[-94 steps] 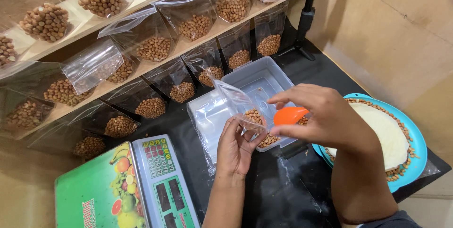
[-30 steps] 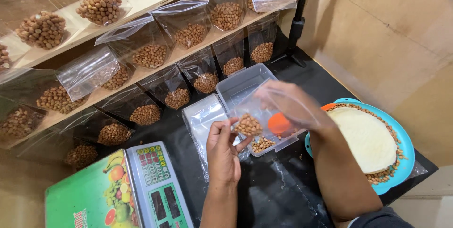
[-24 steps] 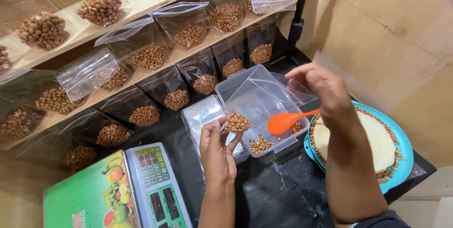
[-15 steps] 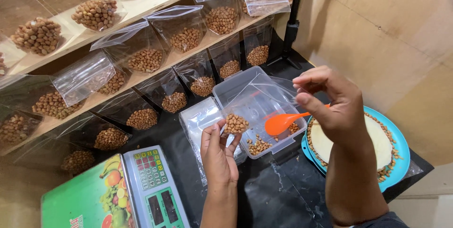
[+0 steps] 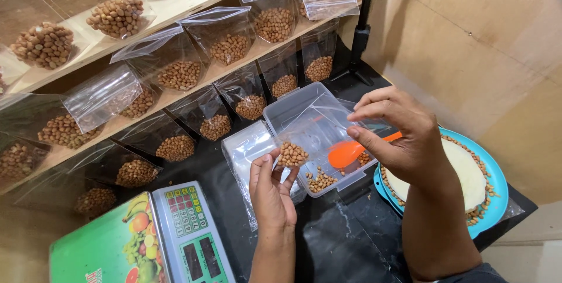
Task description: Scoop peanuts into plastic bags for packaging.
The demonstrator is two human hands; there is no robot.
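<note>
Holding a small clear zip bag (image 5: 304,136) between both hands, the person keeps it above a clear plastic tub (image 5: 293,104). This bag is transparent and mostly flat, with a clump of brown peanuts gathered in its lower corner. The left hand (image 5: 270,186) pinches that lower corner from beneath, fingers closed on the plastic right under the nuts. The right hand (image 5: 404,136) pinches the bag's upper edge between thumb and forefinger, the remaining fingers curled loosely above.

Inside the tub lie an orange scoop (image 5: 348,151) and a scatter of loose peanuts (image 5: 321,180); the scoop sits just below the right hand, not gripped. A stack of empty clear bags (image 5: 246,148) lies flat beside the tub, at the left hand's fingertips.

Filled bags of peanuts (image 5: 225,46) stand in rows on two wooden shelves behind, and more lean along the black counter (image 5: 333,242) beneath. A green digital scale (image 5: 146,239) with a fruit picture occupies the near left corner. A blue round tray (image 5: 489,192) holding a pale disc and stray nuts sits under the right wrist.
</note>
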